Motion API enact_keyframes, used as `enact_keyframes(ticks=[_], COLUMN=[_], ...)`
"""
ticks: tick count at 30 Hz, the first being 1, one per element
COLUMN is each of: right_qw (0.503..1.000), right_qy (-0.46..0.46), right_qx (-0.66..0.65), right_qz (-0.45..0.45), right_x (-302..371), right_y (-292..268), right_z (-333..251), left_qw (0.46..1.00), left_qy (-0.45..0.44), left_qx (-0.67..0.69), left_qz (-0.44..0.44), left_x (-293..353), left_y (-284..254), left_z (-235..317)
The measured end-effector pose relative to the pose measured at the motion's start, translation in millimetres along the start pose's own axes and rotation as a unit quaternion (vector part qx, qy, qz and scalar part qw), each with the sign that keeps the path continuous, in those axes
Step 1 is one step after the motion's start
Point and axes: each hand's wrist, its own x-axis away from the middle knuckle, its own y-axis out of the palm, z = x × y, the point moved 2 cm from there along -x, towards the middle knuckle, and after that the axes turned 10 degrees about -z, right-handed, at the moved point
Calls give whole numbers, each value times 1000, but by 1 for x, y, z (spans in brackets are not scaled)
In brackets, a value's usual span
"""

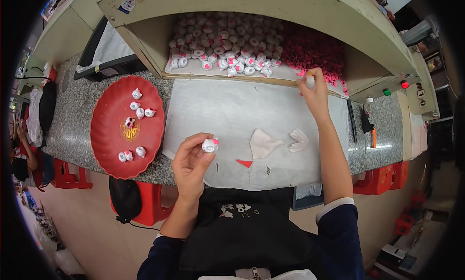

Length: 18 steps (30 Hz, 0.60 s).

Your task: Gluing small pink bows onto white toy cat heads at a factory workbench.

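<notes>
Between the thumb and fingers of my left hand (pixel 188 165) is a small white figurine head (pixel 209 145) with a pink bow on it, held above the near left part of a white paper sheet (pixel 218 110). My right hand (pixel 317 93) reaches to the far right and is closed around a small whitish bottle (pixel 310 81) with a yellow-orange tip. The tip is close to a heap of small pink pieces (pixel 315 50) in the shelf opening. Beside this heap, many similar white figurine heads (pixel 225 38) are piled up, several of them with pink bows.
A red scalloped tray (pixel 107 135) on the left bears several white heads. Crumpled white tissues (pixel 264 143) and a red scrap (pixel 245 163) lie on the paper. The shelf's wooden frame (pixel 271 5) arches over the far side. An orange-handled tool (pixel 374 137) lies at right.
</notes>
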Motion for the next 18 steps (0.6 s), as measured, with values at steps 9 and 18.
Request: enact_keyframes(ticks=[9,18], right_qw=[933,918], right_qy=[-70,-89], right_qx=[350,385], right_qz=[43,10], right_x=[-31,-46], right_y=[8,2], right_z=[-2,9], left_qw=[1000,1000], left_qy=[-9,-19], left_qx=[-19,-6], left_qz=[13,8], left_x=[-2,-2], left_y=[-4,3], left_z=[2,1])
